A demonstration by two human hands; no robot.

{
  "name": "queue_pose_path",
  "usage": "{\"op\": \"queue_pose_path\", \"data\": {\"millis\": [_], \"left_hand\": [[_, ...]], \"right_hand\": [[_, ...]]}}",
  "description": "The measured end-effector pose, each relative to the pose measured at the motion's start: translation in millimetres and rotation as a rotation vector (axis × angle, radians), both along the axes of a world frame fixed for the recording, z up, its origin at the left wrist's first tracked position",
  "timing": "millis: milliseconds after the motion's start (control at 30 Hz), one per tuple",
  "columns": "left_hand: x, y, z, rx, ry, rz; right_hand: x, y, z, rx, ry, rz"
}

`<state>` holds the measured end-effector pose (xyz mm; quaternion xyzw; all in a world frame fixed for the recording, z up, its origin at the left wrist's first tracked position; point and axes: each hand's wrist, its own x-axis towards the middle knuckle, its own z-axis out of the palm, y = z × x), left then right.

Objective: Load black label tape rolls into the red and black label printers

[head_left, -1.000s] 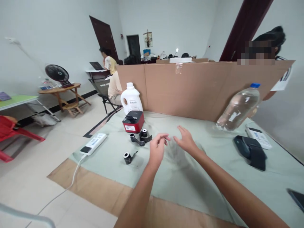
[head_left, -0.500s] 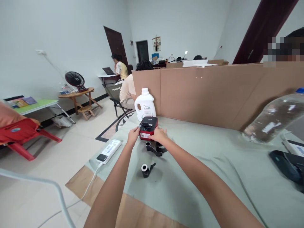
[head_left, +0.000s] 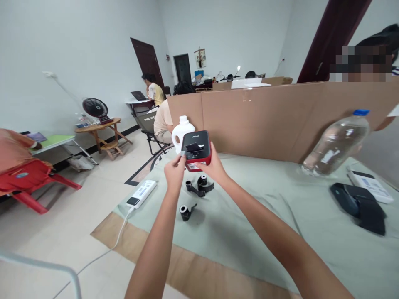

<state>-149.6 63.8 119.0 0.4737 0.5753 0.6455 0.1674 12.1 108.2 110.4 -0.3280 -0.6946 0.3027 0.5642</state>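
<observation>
A small black-and-red label printer (head_left: 197, 145) is held up above the table, its top tilted toward me. A dark flap or strip stands out from its top slot. My right hand (head_left: 213, 166) grips its right side, thumb across the front. At the front left corner my left hand (head_left: 175, 168) is closed, fingertips pinched against the edge; a small pale bit shows there. Below the printer lie three small rolls of black strip: a left roll (head_left: 193, 189), a right roll (head_left: 205, 183) and a nearer roll (head_left: 184, 212), each with a loose tail.
A white jug (head_left: 179, 133) stands behind the printer, beside a cardboard partition (head_left: 258, 120). On the left is a white power strip (head_left: 142, 194) with a cable. A large clear bottle (head_left: 338, 143), a black device (head_left: 346, 199) and a white box (head_left: 370, 186) are to the right. Other people sit nearby.
Both hands have raised the printer off the table and brought it nearer. The right-hand roll beneath shows more fully. The view has shifted slightly to the right.
</observation>
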Motion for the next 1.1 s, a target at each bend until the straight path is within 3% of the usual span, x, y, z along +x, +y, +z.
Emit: {"op": "queue_pose_path", "data": {"millis": [67,133,233,333,433,533,867,1100], "left_hand": [[51.9,-24.4,0.0,0.073,-0.004,-0.048],[104.9,-46.4,-11.0,0.14,-0.044,-0.106],[170.2,-69.8,-40.1,0.137,-0.137,-0.249],[206.0,-80.4,-71.3,0.055,-0.197,-0.357],[213.6,-81.0,-93.7,0.02,-0.205,-0.391],[206.9,-75.5,-105.1,0.012,-0.208,-0.391],[197.9,-51.1,-124.2,-0.043,-0.28,-0.369],[196.1,-50.3,-129.9,-0.052,-0.264,-0.433]], "right_hand": [[36.9,-28.8,-3.7,0.014,0.092,-0.045],[77.4,-62.7,-15.6,-0.013,0.157,-0.085],[133.5,-108.2,-44.6,-0.088,0.221,-0.196],[172.2,-131.2,-77.0,-0.138,0.202,-0.335],[187.3,-132.5,-103.5,-0.166,0.157,-0.405],[184.4,-124.2,-119.0,-0.155,0.124,-0.433],[182.2,-93.9,-131.2,-0.091,-0.023,-0.448],[182.5,-95.9,-140.9,-0.109,-0.045,-0.504]]}}
